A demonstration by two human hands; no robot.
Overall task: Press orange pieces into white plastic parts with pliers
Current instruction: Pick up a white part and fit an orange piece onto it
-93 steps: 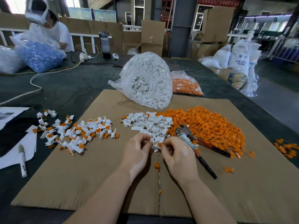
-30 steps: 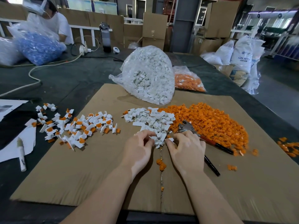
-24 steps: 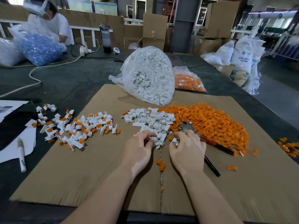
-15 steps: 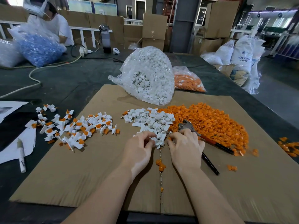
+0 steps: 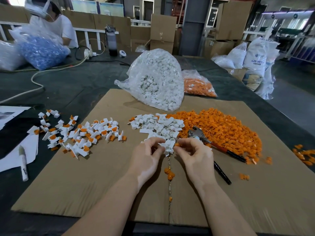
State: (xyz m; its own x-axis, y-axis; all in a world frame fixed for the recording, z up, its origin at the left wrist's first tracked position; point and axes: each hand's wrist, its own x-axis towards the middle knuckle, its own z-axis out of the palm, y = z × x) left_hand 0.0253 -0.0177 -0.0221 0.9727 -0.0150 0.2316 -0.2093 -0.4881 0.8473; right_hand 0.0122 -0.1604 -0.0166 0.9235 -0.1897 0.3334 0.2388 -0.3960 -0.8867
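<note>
Left hand (image 5: 146, 155) pinches a white part (image 5: 167, 145) at frame centre | right hand (image 5: 194, 154) pinches an orange piece (image 5: 177, 144) beside it | pliers (image 5: 213, 145) lie right, against the orange heap (image 5: 221, 126) on the cardboard-covered surface (image 5: 102, 176)

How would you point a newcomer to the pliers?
Start at the cardboard sheet and find the big orange pile on its right. The pliers lie on its near edge, the only metal-headed tool, with red-and-black handles.
</note>
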